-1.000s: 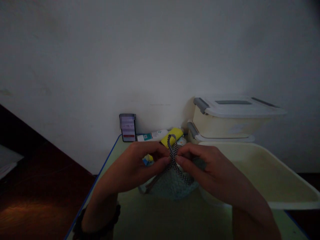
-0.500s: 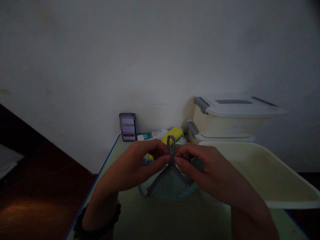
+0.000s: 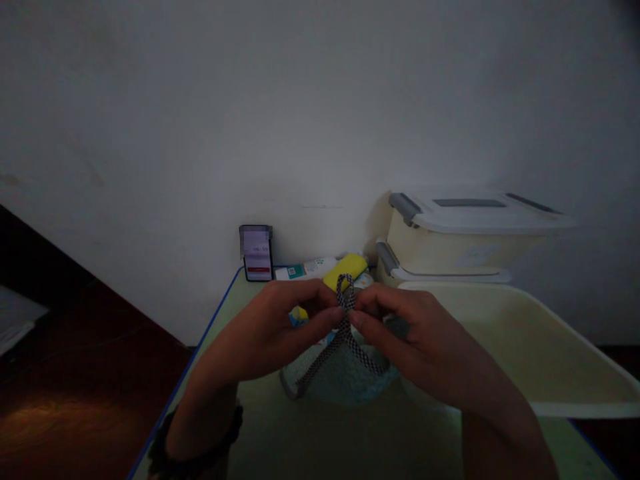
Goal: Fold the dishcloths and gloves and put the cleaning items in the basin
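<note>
A black-and-white checked cord (image 3: pixel 314 368) runs across the front of a pale green textured container (image 3: pixel 345 380) on the table. Its upper part rises into a small loop between my hands. My left hand (image 3: pixel 293 320) pinches the cord from the left with thumb and forefinger. From the right, my right hand (image 3: pixel 395 323) pinches it at nearly the same spot, fingertips almost touching the left ones. Behind my hands lie a yellow item (image 3: pixel 346 269) and a white bottle (image 3: pixel 310 269) with a green label. My hands partly hide the container and what is in it.
A phone (image 3: pixel 258 253) leans upright against the wall at the table's back left corner. To the right stand stacked cream storage boxes (image 3: pixel 465 247) with lids and grey latches. A large open cream bin (image 3: pixel 540 353) sits in front of them. The table's edge (image 3: pixel 200 347) is blue.
The cord's loop has shifted slightly right and turned, looking a little narrower. Both hands keep their pinch in nearly the same place.
</note>
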`<state>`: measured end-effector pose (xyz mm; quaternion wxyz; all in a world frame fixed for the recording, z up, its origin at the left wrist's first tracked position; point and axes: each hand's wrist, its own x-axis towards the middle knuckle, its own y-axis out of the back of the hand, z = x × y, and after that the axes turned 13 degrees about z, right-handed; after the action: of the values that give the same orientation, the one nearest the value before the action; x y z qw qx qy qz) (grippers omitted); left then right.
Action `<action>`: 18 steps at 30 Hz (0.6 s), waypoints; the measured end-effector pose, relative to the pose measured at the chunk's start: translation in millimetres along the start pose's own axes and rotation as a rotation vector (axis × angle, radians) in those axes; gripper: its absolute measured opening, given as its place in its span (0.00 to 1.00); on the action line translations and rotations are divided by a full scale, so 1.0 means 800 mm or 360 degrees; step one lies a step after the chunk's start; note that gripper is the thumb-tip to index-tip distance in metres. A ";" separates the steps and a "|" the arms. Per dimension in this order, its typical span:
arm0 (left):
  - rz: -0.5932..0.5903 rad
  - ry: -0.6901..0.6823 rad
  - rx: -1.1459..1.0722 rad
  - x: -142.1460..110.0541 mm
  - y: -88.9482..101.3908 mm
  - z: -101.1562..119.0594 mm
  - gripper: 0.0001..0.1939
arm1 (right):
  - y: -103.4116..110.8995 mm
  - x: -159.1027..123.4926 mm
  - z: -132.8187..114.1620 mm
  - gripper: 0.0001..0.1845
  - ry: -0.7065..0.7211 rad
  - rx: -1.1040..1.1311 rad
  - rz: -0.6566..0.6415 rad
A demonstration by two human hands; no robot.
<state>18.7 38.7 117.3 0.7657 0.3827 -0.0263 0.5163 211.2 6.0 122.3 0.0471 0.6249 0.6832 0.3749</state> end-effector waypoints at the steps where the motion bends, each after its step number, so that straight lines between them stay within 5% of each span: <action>1: 0.0010 -0.0002 -0.0007 0.000 0.000 0.000 0.05 | 0.000 0.000 0.000 0.08 0.0009 -0.0007 0.0001; 18: 0.0002 0.0004 0.0040 0.000 0.001 0.001 0.06 | 0.001 0.000 -0.001 0.08 -0.0022 -0.0033 -0.0030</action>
<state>18.3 38.5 118.4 0.7606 0.3915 -0.0190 0.5176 211.3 5.4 123.1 0.0618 0.6203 0.6848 0.3774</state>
